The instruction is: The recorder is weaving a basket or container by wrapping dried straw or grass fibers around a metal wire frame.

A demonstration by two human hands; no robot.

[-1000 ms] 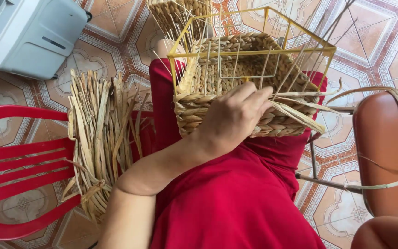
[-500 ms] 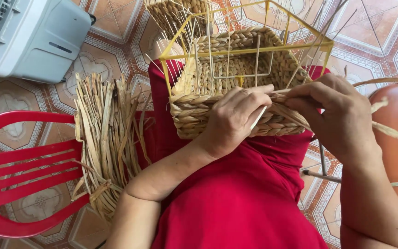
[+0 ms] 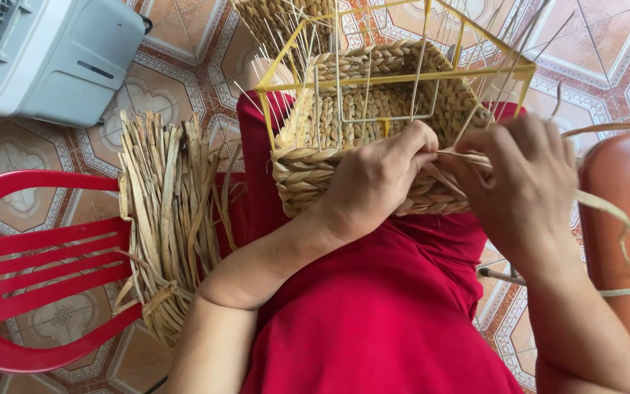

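The left hand (image 3: pixel 377 182) presses on the near wall of the woven basket (image 3: pixel 373 124), and its fingers are closed together on a thin straw strand (image 3: pixel 468 155) at the rim of the weave. The right hand (image 3: pixel 523 182) meets it from the other side; its grip is also closed, pinching the same strand just beside the left fingertips (the two hands almost touch). A longer flat strip (image 3: pixel 614 211) runs from under the right hand out to the right and curves over the brown seat (image 3: pixel 625 219).

The basket lies on the person's lap, on the red cloth (image 3: pixel 373 321), and it is built around a yellow wire frame (image 3: pixel 402 76) that rises above the finished woven part. Thin stakes stand up from the weave between the wires.

To the left of the lap, a bundle of dry straw (image 3: pixel 165 219) rests across the edge of a red plastic chair (image 3: pixel 34 255). Behind it, on the patterned tile floor (image 3: pixel 184 66), stands a grey-white appliance (image 3: pixel 45 55). Another woven piece (image 3: pixel 278 22) shows beyond the frame.
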